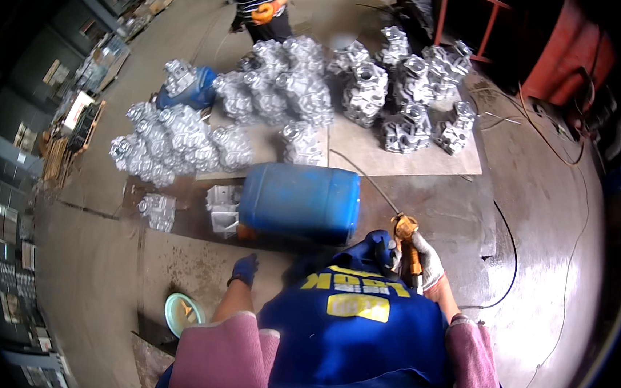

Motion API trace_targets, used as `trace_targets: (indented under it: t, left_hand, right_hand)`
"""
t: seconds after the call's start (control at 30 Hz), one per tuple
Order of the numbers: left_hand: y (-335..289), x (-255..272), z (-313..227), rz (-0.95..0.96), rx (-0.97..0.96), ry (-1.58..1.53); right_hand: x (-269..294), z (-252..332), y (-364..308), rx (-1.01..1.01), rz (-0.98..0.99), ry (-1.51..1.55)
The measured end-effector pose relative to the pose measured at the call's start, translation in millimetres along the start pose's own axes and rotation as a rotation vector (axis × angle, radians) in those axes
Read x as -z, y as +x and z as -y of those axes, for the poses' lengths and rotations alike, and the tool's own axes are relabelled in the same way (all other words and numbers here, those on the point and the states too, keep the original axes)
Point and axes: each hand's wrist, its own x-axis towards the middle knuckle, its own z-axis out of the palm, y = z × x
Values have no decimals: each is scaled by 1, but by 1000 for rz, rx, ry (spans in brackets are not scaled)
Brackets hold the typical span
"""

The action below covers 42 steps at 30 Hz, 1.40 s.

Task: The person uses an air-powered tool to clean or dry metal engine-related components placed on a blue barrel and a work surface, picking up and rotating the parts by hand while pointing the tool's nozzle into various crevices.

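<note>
Blue apron, orange tool, drum before castings

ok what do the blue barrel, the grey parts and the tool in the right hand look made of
The blue barrel looks like plastic, semi-glossy, with rounded edges. The grey parts are probably cast metal, silvery, with knobbly, ribbed shapes. The tool in the right hand is orange, maybe plastic or painted metal; blur hides the finish.

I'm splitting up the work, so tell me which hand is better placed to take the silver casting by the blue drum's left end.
Left, most likely: the blue-gloved left hand is nearer the silver casting and holds nothing visible, while the right hand grips an orange tool farther right.
</note>
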Motion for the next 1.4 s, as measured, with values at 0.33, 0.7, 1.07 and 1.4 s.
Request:
trace_targets:
  t: [0.33, 0.7, 1.07, 1.4]
  left_hand:
    - [-29, -46, -89, -395, -593, 842]
    - [117, -191, -247, -370, -937, 1034]
    - [97, -315, -384, 340, -838, 3]
    - [119, -474, -431, 568, -913, 28]
  right_hand:
    - [37, -17, -30, 138, -141, 71]
    - [35, 31, -27, 440, -179, 73]
    - [24, 45, -6, 285, -329, 252]
    - [47, 21, -9, 319, -534, 301]
